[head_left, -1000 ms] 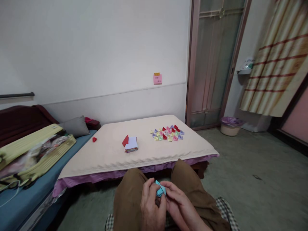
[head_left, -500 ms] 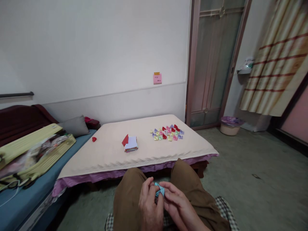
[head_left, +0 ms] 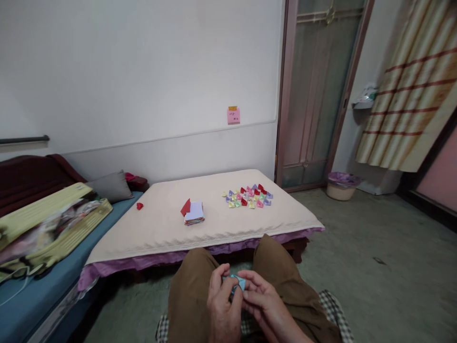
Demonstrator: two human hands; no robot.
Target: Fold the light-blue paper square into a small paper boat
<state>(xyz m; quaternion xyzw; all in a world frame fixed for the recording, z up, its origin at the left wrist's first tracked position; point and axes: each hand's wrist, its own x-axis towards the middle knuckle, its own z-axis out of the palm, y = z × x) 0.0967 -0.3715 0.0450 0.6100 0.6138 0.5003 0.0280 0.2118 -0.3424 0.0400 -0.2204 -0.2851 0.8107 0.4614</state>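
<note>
Between my knees, a small light-blue folded paper piece (head_left: 240,283) is held by both hands. My left hand (head_left: 224,302) is closed on its left side, thumb and fingers hiding part of the folds. From the right, my right hand (head_left: 262,297) pinches the other side with thumb and fingertips. On the cream-covered table ahead lies a stack of square paper (head_left: 194,212), lavender on top, with a red sheet (head_left: 185,207) sticking out at its left. Several small folded paper pieces (head_left: 251,192) in red, pink, yellow, purple and green are spread to the right.
A red folded piece (head_left: 139,206) lies alone at the table's left. Left of the table, an open yellow suitcase (head_left: 46,205) sits on a blue couch (head_left: 67,267) beside a grey pillow (head_left: 113,187). A lined bin (head_left: 342,186) stands by the glass door (head_left: 317,95).
My fingers have shifted slightly on the blue paper, which now shows a little less between them and looks turned. The things on the table have stayed put.
</note>
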